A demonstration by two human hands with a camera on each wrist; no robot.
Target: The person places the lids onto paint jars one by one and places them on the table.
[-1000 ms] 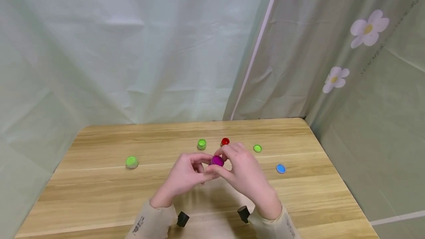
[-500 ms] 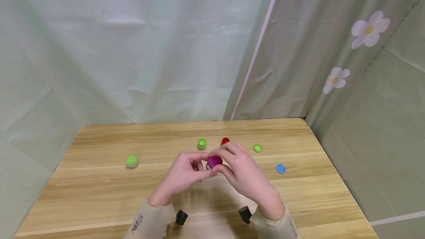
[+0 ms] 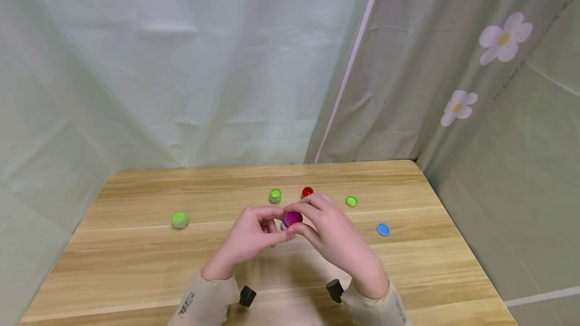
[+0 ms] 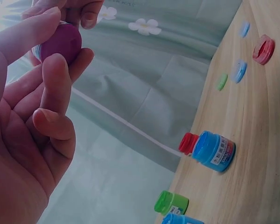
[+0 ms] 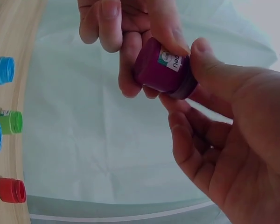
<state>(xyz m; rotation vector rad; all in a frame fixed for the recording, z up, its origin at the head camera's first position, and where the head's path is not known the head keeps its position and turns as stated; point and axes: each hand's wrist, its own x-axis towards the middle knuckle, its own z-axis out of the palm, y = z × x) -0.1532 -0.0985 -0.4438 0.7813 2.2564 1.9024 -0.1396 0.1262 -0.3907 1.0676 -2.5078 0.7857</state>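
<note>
"What do the hands have?"
"The left hand (image 3: 254,233) pinches a smooth, round purple jar (image 5: 154,70). The right hand (image 3: 333,230) has curled fingers on its other end. It's up above the wooden table (image 3: 136,265)."
"What's inside?"
"Can't tell."
"And farther out?"
"An open green jar (image 3: 275,195), green inside, near a red jar (image 3: 307,192). Behind hangs a creased curtain (image 3: 181,64)."

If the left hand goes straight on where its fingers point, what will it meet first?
Beyond the purple jar in the left hand, most likely the right hand; depth is unclear.
</note>
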